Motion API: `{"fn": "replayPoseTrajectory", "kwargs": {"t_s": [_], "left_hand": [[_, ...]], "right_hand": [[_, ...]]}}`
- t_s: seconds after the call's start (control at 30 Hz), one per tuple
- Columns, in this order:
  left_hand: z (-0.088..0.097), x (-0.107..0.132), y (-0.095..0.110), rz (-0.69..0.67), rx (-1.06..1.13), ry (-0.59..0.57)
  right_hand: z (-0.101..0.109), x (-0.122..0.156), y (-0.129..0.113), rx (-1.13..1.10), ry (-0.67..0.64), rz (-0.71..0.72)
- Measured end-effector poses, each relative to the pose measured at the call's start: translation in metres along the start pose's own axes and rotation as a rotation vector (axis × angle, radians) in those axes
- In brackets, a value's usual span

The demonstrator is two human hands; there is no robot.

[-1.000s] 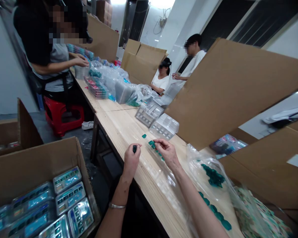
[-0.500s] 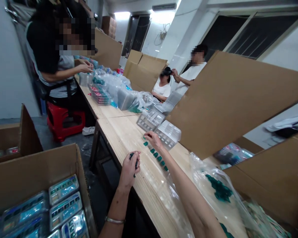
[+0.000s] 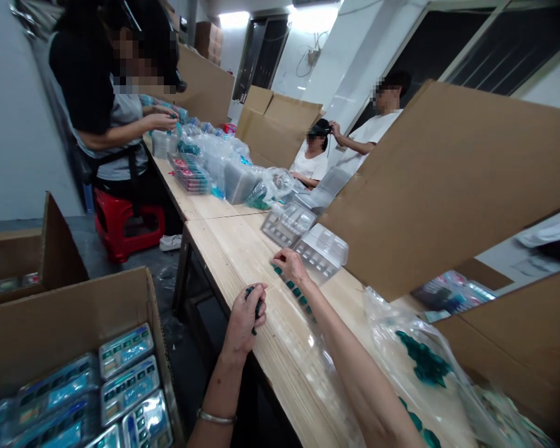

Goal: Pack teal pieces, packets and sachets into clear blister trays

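My left hand [image 3: 247, 314] is closed around several small dark green pieces [image 3: 257, 307] above the near edge of the table. My right hand [image 3: 293, 267] is over the table, fingertips pinched together; what they hold, if anything, is hidden. Just under those fingertips lies a green piece [image 3: 277, 269], at the far end of a row of green pieces [image 3: 295, 291] on a clear plastic strip of blisters [image 3: 310, 354]. My right forearm covers part of the row. Beyond the right hand stand stacked clear plastic trays [image 3: 324, 252].
Green pieces [image 3: 424, 359] lie on a clear bag [image 3: 378, 323] at right. A carton [image 3: 65, 311] of packed blister sets is at lower left. Cardboard [image 3: 448, 186] rises along the right. A co-worker [image 3: 116, 124] sits on a red stool [image 3: 128, 227]; two other people are farther back.
The view has shifted slightly. My right hand has come nearer along the row, now right over the piece at its far end. My left hand still grips the dark green pieces.
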State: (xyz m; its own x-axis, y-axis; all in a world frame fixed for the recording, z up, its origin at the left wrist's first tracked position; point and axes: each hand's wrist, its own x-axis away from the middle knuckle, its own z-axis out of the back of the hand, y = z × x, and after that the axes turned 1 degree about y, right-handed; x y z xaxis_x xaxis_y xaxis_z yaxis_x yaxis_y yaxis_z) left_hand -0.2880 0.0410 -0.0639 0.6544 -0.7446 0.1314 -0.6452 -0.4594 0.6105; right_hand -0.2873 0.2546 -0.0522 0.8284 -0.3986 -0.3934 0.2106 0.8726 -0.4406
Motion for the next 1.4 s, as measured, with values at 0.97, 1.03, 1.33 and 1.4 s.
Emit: {"fn": "replayPoseTrajectory", "kwargs": {"t_s": [0.97,1.03,1.33,1.4], "left_hand": [[-0.017,0.005,-0.009,0.034,0.524,0.141],[-0.019,0.009,-0.011,-0.016,0.39,0.102],[-0.042,0.027,-0.027,-0.206,-0.305,-0.096],[-0.042,0.025,-0.03,-0.21,-0.364,-0.102]], "right_hand": [[0.041,0.146,-0.134,-0.398,-0.015,-0.195],[0.052,0.144,-0.123,-0.461,0.046,-0.267],[0.073,0.143,-0.106,-0.12,0.269,0.056],[0.07,0.145,-0.105,-0.164,0.264,0.055]]}}
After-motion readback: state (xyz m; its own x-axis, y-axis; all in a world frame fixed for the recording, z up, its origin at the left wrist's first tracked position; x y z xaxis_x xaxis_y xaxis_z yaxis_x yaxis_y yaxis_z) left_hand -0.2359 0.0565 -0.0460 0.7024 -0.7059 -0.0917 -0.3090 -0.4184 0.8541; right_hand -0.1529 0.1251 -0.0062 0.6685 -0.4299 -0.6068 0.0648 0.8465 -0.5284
